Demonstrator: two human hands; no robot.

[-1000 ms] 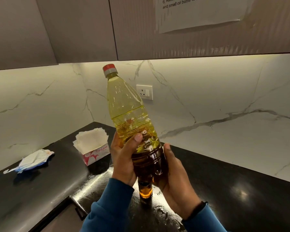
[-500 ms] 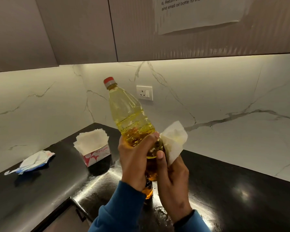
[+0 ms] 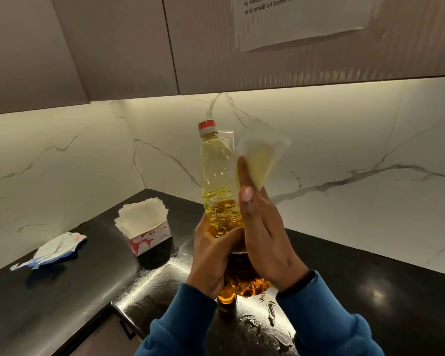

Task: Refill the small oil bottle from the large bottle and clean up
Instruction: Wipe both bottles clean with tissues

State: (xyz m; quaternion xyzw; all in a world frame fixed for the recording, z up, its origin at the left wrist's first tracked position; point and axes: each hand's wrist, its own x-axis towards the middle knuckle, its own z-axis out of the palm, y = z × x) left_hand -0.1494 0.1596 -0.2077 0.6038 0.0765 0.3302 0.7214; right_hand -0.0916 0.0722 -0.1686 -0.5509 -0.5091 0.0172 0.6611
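Note:
The large oil bottle [image 3: 217,176], clear with yellow oil and a red cap, is held upright above the black counter [image 3: 370,291]. My left hand [image 3: 212,255] is wrapped around its lower half. My right hand [image 3: 263,227] presses a white tissue [image 3: 262,155] flat against the bottle's right side, fingers stretched upward. Just below the large bottle, part of the small oil bottle [image 3: 226,296] with amber oil shows on the counter, mostly hidden by my hands. Oil drops [image 3: 270,312] lie on the counter near it.
A red and white tissue box [image 3: 145,227] with tissues sticking out stands at the back left of the counter. A crumpled white and blue wrapper [image 3: 53,250] lies further left. A wall socket [image 3: 227,140] is behind the bottle. Cabinets hang overhead.
My right hand with the tissue has slid up the bottle's right side. The bottle now stands more upright and lower in view, with my left hand gripping lower on it.

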